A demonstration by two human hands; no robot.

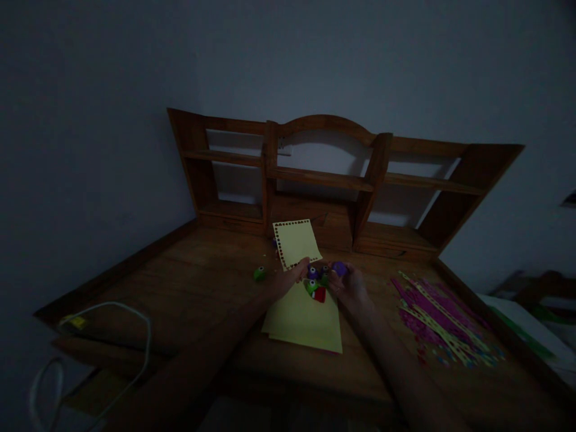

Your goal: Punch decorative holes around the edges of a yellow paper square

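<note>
My right hand (351, 288) has its fingers closed around a purple craft punch (339, 268), just right of the yellow sheets. My left hand (290, 278) reaches over the sheets with fingers stretched out, beside another small purple punch (312, 273); whether it touches that punch is too dark to tell. Between the hands are a green punch (312, 286) and a red-and-white piece (319, 294), lying on the stack of yellow paper (306, 318). Behind them rests a yellow sheet (297, 241) with small holes punched along its edges. A single green punch (259, 273) stands left of my left hand.
Pink and yellow punched paper strips (438, 318) lie heaped at the right, with small bits scattered in front. A wooden shelf unit (315, 177) stands along the back of the desk (193, 270). At the left front hangs a white cable (148, 336).
</note>
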